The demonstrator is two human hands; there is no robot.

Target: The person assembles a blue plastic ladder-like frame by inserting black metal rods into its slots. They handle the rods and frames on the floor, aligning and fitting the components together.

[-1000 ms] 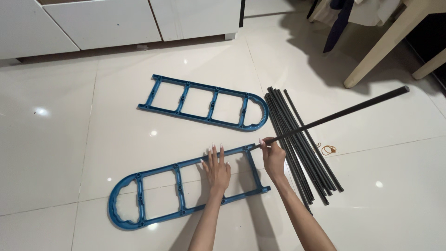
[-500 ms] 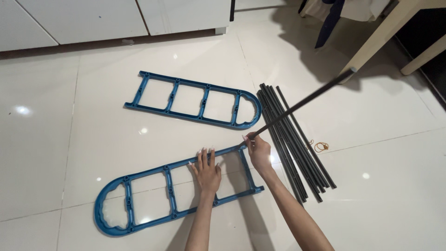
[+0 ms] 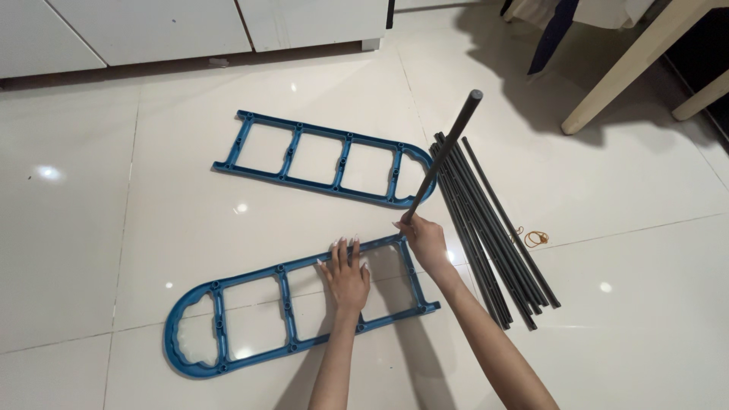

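White tiled floor (image 3: 152, 228) under everything, white cabinets (image 3: 190, 26) along the far edge, a cream furniture leg (image 3: 630, 68) far right. Two blue ladder-shaped plastic frames lie flat: far frame (image 3: 319, 158) in the middle, near frame (image 3: 296, 304) close to me. Bundle of dark rods (image 3: 493, 235) lies on the floor right of both frames, just beside the far frame's rounded end. My left hand (image 3: 348, 275) is spread flat, fingers pressing the near frame's right section. My right hand (image 3: 425, 239) is closed around one dark rod (image 3: 444, 156), its low end at the near frame's far right corner, tilting up and away. Small orange rubber band (image 3: 537, 238) right of the bundle.
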